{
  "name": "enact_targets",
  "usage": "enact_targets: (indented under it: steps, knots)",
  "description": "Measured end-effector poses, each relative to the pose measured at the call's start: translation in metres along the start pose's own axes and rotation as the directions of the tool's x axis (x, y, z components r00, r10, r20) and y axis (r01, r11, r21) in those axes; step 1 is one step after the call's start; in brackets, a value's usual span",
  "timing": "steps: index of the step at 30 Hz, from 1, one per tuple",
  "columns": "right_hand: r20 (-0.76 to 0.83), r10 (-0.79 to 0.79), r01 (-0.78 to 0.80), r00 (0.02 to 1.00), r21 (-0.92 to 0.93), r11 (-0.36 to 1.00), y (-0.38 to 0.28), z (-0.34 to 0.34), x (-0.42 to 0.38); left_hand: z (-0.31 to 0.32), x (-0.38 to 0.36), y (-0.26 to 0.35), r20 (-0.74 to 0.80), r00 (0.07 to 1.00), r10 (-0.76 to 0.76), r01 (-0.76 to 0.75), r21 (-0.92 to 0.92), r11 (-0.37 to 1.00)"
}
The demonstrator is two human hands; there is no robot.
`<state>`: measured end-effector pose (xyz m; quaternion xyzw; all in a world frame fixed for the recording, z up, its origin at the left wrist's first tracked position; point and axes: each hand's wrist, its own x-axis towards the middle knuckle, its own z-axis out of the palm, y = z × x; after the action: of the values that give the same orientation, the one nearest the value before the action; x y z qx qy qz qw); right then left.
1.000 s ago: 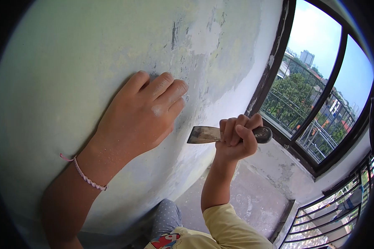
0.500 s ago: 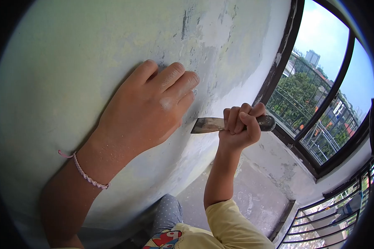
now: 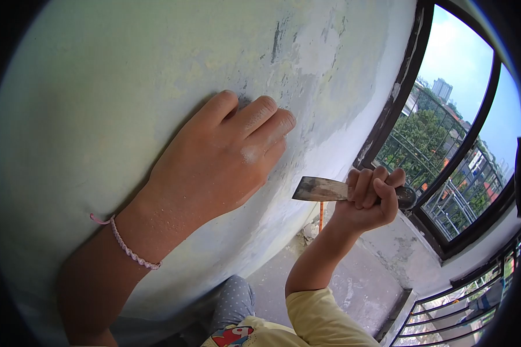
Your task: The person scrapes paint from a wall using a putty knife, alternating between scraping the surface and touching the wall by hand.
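Observation:
My left hand point(image 3: 223, 153), dusty with white powder, rests against the pale green wall point(image 3: 98, 104). Its fingers are bent in towards the surface; the fingertips and whatever may be under them are hidden. A braided bracelet point(image 3: 123, 246) circles that wrist. My right hand point(image 3: 373, 196) is wrapped round the dark handle of a putty knife point(image 3: 321, 189). The flat metal blade points left, smeared with residue and held apart from the wall. Near my left fingers the wall shows scraped streaks and whitish patches point(image 3: 318, 46).
A dark-framed window point(image 3: 486, 110) stands on the right, with trees and buildings outside. Below it are a worn grey ledge point(image 3: 411, 248) and a metal railing point(image 3: 446, 321). A thin orange stick point(image 3: 321, 217) and some rubble point(image 3: 309, 229) show behind my right forearm.
My right hand has drawn the putty knife right and slightly down, away from the wall. My left hand keeps its place on the wall while the view shifts a little.

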<state>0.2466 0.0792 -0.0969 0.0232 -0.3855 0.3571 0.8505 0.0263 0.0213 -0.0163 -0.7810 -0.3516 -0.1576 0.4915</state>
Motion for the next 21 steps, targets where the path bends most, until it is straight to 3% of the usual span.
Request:
enact_targets:
  steps: [4, 7, 9, 11, 12, 13, 17, 19, 21]
  knots:
    - [-0.029, 0.152, -0.154, 0.988, -0.083, 0.985, 0.035, 0.002, -0.002, 0.0, 0.0, -0.002, -0.043, 0.999, 0.0, 0.0, -0.015, 1.0]
    - [0.026, 0.088, -0.087, 0.996, -0.05, 0.995, 0.012, 0.007, 0.001, 0.0, 0.0, 0.0, -0.021, 1.0, -0.002, 0.002, -0.003, 1.0]
    - [0.076, -0.05, 0.042, 0.996, 0.103, 0.994, -0.001, -0.003, 0.0, 0.001, 0.001, 0.001, -0.022, 1.0, -0.001, 0.002, 0.011, 1.0]
    - [0.013, 0.057, -0.057, 0.998, 0.007, 0.998, 0.025, 0.009, -0.007, 0.0, -0.001, -0.001, -0.024, 1.0, -0.004, 0.004, -0.001, 1.0]
    - [-0.047, 0.196, -0.198, 0.979, -0.051, 0.979, 0.048, 0.012, -0.011, -0.001, 0.0, -0.001, -0.038, 0.999, 0.004, -0.004, -0.004, 1.0]
    - [-0.06, 0.21, -0.214, 0.976, -0.084, 0.973, 0.045, 0.009, -0.009, -0.002, 0.0, 0.0, -0.045, 0.999, 0.012, -0.012, 0.001, 1.0]
    - [0.081, -0.018, 0.015, 0.997, 0.041, 0.999, -0.002, 0.014, -0.001, -0.001, 0.002, 0.0, 0.012, 1.0, 0.009, -0.01, 0.037, 0.999]
    - [0.045, -0.027, 0.024, 0.999, 0.056, 0.998, 0.001, 0.016, -0.003, -0.001, 0.001, 0.002, 0.011, 1.0, 0.012, -0.012, 0.025, 1.0]
    - [-0.027, 0.212, -0.213, 0.977, -0.052, 0.976, 0.047, 0.012, -0.008, -0.002, 0.001, 0.0, -0.014, 1.0, 0.005, -0.005, 0.001, 1.0]
